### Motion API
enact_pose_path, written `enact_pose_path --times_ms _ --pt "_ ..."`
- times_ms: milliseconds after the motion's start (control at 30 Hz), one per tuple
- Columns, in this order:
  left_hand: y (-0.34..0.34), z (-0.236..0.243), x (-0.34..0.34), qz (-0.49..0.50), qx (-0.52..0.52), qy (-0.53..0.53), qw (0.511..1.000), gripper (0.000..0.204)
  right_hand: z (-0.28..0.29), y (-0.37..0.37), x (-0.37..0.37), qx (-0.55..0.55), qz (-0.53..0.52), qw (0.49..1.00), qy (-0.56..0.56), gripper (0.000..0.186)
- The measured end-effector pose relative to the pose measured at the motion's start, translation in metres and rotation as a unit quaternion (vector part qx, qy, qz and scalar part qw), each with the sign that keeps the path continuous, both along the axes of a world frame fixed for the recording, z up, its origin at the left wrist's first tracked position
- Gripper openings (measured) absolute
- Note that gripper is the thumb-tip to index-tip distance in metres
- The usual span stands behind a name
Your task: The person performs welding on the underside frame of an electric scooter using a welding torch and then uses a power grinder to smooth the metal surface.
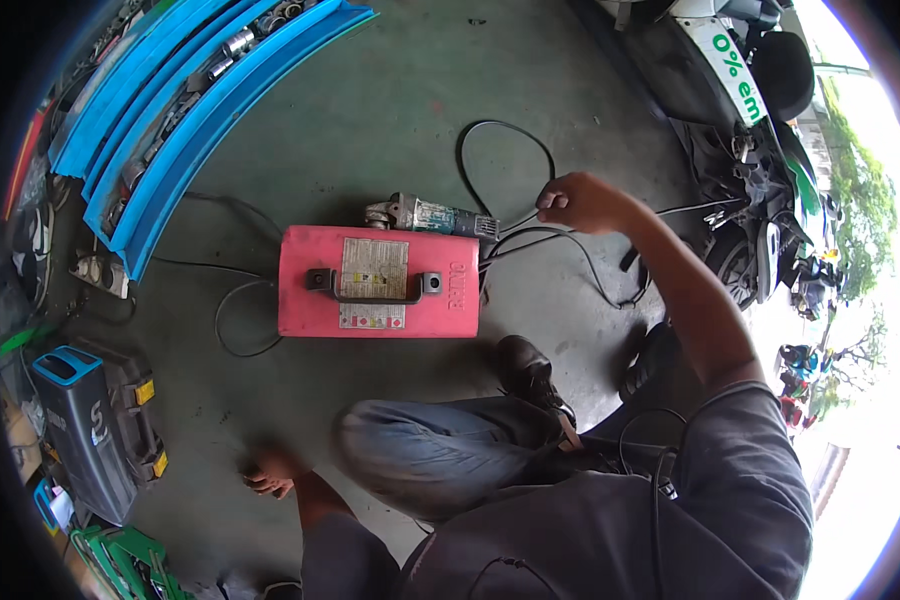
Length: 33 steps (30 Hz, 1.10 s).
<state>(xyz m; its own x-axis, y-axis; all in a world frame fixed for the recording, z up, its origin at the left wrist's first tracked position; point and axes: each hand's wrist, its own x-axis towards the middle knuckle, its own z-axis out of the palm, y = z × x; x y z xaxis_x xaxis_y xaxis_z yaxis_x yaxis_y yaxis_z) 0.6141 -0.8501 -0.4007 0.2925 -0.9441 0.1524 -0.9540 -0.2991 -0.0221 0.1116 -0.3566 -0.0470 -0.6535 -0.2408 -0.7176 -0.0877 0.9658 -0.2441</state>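
Note:
A pink-red metal case (315,250) with a dark top handle stands on the floor before me. Along its far side lies an angle grinder (435,217) with a teal and grey body. A black cord (462,150) makes a loop beyond the grinder and runs to my right hand (575,203). That hand's fingers are curled closed on the cord, just right of the grinder's rear end. My left hand (275,473) hangs low at the left, beside my bent knee and apart from the case. Motion blurs it, so its fingers do not show clearly.
Blue metal trays (185,205) with sockets and tools stand at the far left. A dark toolbox (135,400) and a tall grey-black container (85,435) are at the left. A motorbike (740,240) stands at the right. More cords (220,315) trail across the floor.

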Motion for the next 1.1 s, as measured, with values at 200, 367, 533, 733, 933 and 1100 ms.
enact_pose_path --times_ms 200,367,533,733,933,1100 --pt "-0.006 -0.029 -0.009 -0.003 0.031 -0.01 0.999 0.088 -0.175 -0.004 0.016 -0.048 0.075 0.994 0.063 0.085" --pt "-0.053 0.0 0.025 -0.005 -0.08 -0.085 0.993 0.062 -0.188 -0.077 -0.018 -0.107 0.124 0.986 0.008 0.079" --pt "0.04 0.101 0.011 -0.441 0.001 0.043 0.897 0.036 -0.161 0.018 -0.013 -0.243 -0.066 0.968 0.019 0.08" --pt "0.299 0.34 -0.181 -0.678 -0.128 0.254 0.678 0.026 -0.024 0.172 0.037 -0.696 -0.283 0.652 -0.098 0.085" --pt "0.485 0.451 -0.365 -0.875 0.176 0.29 0.345 0.014 -0.002 0.292 0.076 -0.911 -0.201 0.19 -0.305 0.08" --pt "0.656 0.498 -0.393 -0.792 0.491 0.283 0.228 0.06 0.039 0.378 0.084 -0.924 -0.28 -0.088 -0.246 0.078"
